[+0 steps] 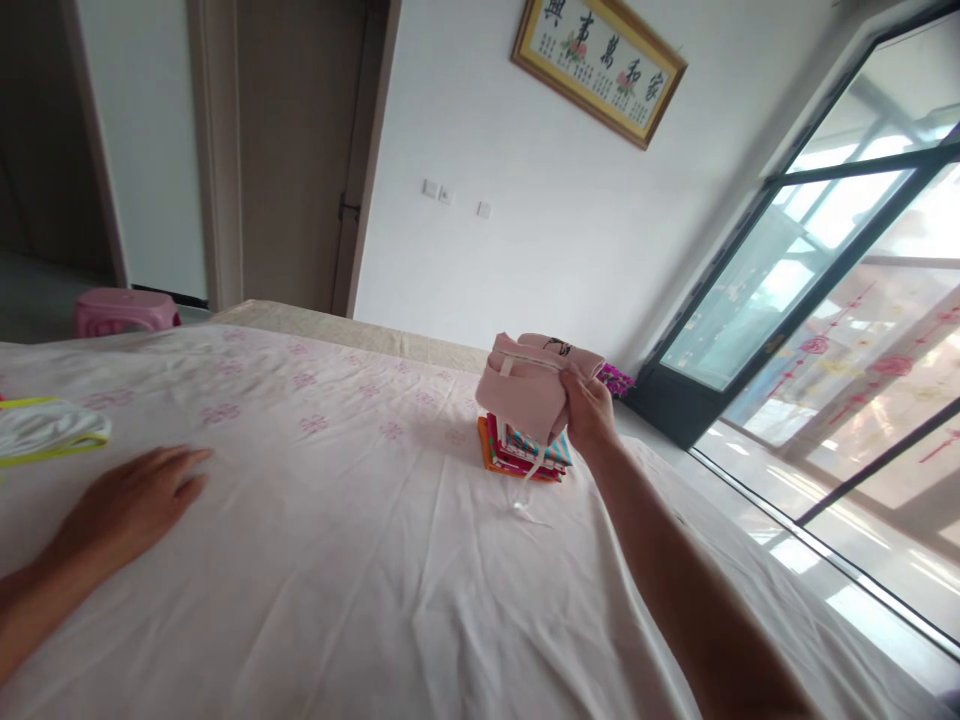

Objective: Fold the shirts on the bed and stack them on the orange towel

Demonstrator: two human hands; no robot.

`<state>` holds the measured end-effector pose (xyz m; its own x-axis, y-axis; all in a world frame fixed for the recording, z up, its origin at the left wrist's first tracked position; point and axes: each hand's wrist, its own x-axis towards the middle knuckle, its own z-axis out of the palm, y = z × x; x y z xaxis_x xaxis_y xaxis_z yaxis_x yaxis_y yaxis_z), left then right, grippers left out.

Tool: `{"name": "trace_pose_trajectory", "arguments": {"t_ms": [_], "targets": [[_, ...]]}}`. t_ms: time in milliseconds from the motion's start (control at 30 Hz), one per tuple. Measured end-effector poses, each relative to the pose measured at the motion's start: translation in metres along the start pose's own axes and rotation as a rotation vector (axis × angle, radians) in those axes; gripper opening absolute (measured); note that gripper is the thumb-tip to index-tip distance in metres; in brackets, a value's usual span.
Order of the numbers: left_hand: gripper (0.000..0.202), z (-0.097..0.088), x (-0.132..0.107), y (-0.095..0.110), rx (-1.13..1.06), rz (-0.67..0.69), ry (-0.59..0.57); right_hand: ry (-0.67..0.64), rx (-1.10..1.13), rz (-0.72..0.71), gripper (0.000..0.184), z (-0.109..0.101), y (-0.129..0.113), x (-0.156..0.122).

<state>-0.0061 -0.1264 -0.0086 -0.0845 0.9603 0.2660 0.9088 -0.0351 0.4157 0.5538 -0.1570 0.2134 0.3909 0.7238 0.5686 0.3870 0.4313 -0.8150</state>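
Note:
My right hand (589, 405) grips the right side of a folded pink cloth item (525, 390), which has a dark print on top and a pale strap hanging down. The pink bundle is over a small stack of folded colourful cloths (491, 450), orange, red and blue-striped; whether it rests on them I cannot tell. My left hand (131, 505) is open, fingers stretched out, low over the pale bedsheet (322, 570). Beyond that hand, at the left edge, lies a white cloth item with yellow-green trim (52, 428), partly cut off.
The sheet with pink flowers covers a wide flat surface. A pink plastic stool (127, 310) stands past its far left side. Purple flowers (616, 380) show behind the stack. A door (300, 150), a framed calligraphy picture (600, 65) and glass doors (780, 270) surround it.

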Motion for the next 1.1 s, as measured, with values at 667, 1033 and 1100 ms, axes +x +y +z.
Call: {"name": "trace_pose_trajectory", "arguments": {"t_ms": [667, 1033, 1100], "targets": [[0.068, -0.033, -0.040, 0.145, -1.438, -0.297, -0.156, -0.191, 1.031, 0.842, 0.033, 0.185, -0.012, -0.221], [0.064, -0.011, -0.060, 0.160, -0.158, 0.492, -0.003, -0.246, 0.364, 0.719, 0.051, 0.094, -0.005, -0.226], [0.069, -0.004, -0.065, 0.173, -0.035, 0.506, -0.001, -0.271, 0.302, 0.611, 0.048, 0.097, 0.001, -0.210]]}}
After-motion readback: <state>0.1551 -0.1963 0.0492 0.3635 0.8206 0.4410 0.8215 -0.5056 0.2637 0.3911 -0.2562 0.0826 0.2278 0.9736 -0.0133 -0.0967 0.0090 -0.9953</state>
